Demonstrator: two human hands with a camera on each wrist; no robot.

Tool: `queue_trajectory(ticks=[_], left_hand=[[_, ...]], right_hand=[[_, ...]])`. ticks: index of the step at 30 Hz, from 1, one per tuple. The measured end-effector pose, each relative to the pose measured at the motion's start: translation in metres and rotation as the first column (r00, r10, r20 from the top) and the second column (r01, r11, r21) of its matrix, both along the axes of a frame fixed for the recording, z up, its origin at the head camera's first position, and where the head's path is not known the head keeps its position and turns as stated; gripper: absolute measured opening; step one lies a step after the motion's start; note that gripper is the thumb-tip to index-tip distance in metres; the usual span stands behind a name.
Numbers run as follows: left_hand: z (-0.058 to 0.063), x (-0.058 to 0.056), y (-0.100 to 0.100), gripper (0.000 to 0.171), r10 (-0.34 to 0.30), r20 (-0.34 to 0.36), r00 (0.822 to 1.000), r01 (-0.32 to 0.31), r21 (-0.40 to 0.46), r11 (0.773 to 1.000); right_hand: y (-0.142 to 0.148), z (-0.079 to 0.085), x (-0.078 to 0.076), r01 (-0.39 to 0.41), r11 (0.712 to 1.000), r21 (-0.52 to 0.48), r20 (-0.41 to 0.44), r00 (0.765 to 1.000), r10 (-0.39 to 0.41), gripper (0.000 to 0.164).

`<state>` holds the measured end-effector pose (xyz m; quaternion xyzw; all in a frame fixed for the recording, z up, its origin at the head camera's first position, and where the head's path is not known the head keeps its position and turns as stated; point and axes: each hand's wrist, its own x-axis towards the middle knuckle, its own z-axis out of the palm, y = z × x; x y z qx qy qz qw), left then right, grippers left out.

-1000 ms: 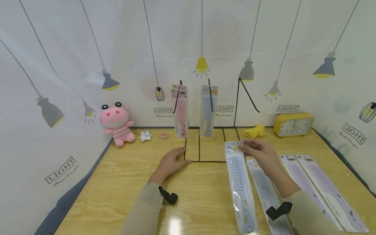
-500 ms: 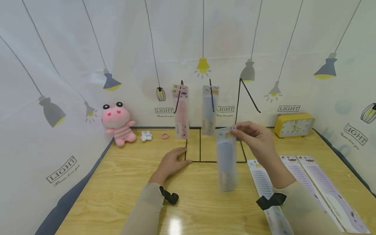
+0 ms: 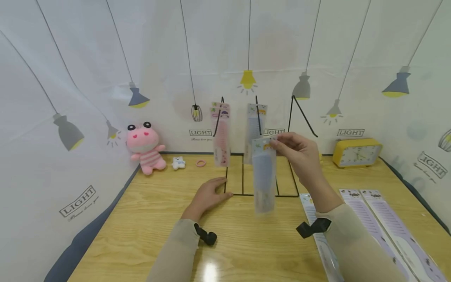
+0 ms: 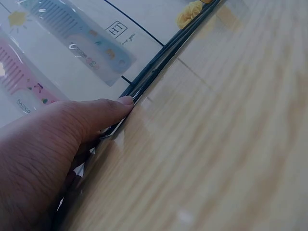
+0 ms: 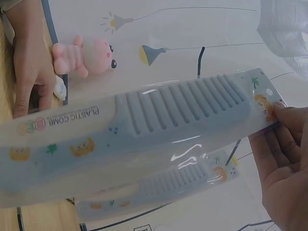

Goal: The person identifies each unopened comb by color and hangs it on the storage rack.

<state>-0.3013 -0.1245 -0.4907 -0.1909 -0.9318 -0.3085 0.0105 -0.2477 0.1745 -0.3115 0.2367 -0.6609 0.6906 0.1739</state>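
My right hand point(image 3: 298, 153) pinches the top corner of a packaged blue plastic comb point(image 3: 264, 168) between thumb and fingers. The comb hangs upright in front of the black wire rack point(image 3: 287, 195), its card top close to the tip of the middle hook. Another blue comb pack point(image 3: 251, 123) hangs on that hook, partly covered by the held one. Pink comb packs point(image 3: 221, 137) hang on the left hook. The right hook point(image 3: 305, 118) bears nothing. My left hand point(image 3: 208, 196) rests at the rack base's left front corner, thumb point(image 4: 113, 109) against the wire.
One blue comb pack point(image 3: 315, 223) lies right of the rack, partly under my right arm. Two purple comb packs point(image 3: 398, 231) lie further right. Along the back are a pink plush toy point(image 3: 148, 150), a small white bear point(image 3: 178, 163), a pink ring point(image 3: 201, 163) and a yellow clock point(image 3: 357, 152).
My right hand has lifted the blue comb pack off the right side of the table and carried it left and up to the middle hook. My left hand has stayed at the rack.
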Motion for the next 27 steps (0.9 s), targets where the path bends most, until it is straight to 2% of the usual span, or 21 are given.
queue_trajectory(ticks=[8,17,27], left_hand=[[-0.004,-0.002,0.000,0.071,0.002,-0.008,1.000,-0.002,-0.004,1.000],[-0.004,-0.002,-0.001,0.071,-0.001,-0.001,1.000,0.001,-0.001,1.000],[0.001,0.002,0.001,0.069,0.004,0.012,1.000,-0.004,0.002,1.000]], right_hand=[[-0.008,0.005,-0.011,0.088,0.995,0.053,-0.015,0.996,-0.087,0.020],[-0.014,0.007,-0.018,0.092,0.995,0.044,-0.030,0.995,-0.090,0.021],[-0.016,0.005,-0.022,0.102,0.994,0.035,-0.041,0.994,-0.101,0.020]])
